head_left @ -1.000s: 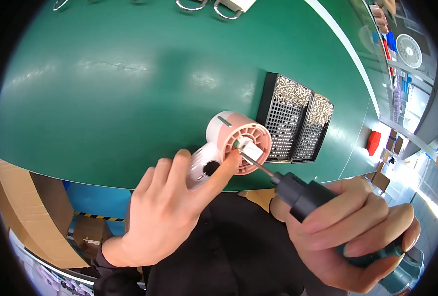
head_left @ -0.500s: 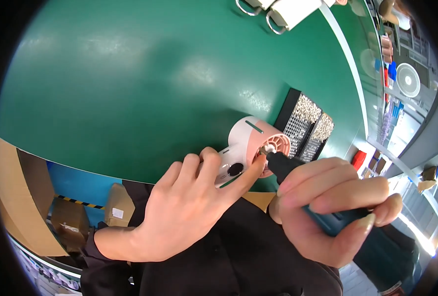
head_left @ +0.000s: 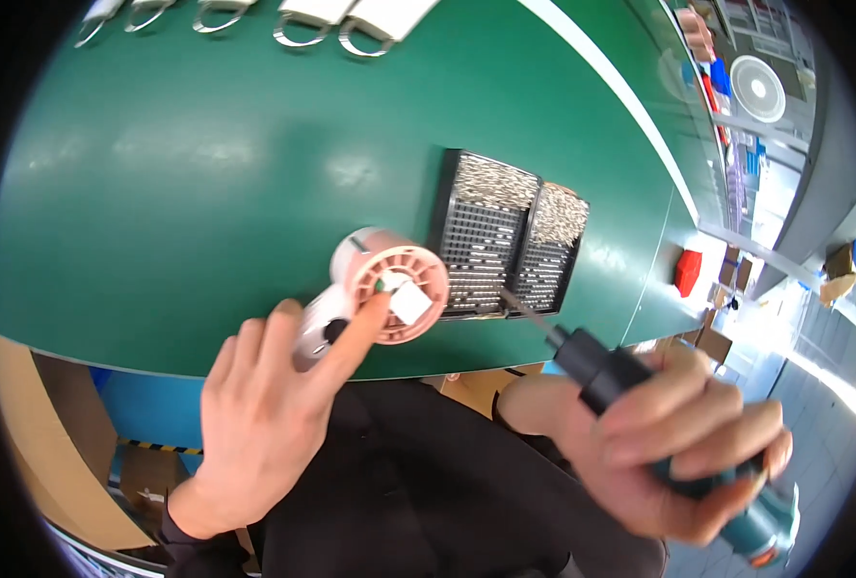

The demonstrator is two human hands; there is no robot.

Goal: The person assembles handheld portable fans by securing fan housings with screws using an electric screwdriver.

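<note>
A pink and white hair dryer housing (head_left: 345,264) lies on the green bench, its round ribbed end turned up toward me. Inside that end show a white square part (head_left: 410,302) and a small green bit. My left hand (head_left: 272,400) is closed around the housing's handle, with the index finger pressed on the inside of the round end. My right hand (head_left: 673,443) is wrapped around a dark teal electric screwdriver (head_left: 596,368), somewhat blurred. The screwdriver's bit points at the lower edge of a black screw tray (head_left: 524,241), whose two sections hold many small screws.
Several white pieces with metal rings (head_left: 317,12) lie along the bench's far edge. A white strip (head_left: 606,72) crosses the bench at the right. Cardboard boxes (head_left: 66,424) stand below the bench at the left. Beyond the right side are a red bin (head_left: 688,273) and a round fan (head_left: 757,89).
The screwdriver has come out of the housing's round end and its bit is now at the screw tray. The round end faces me more, showing the white square part. The whole view has shifted.
</note>
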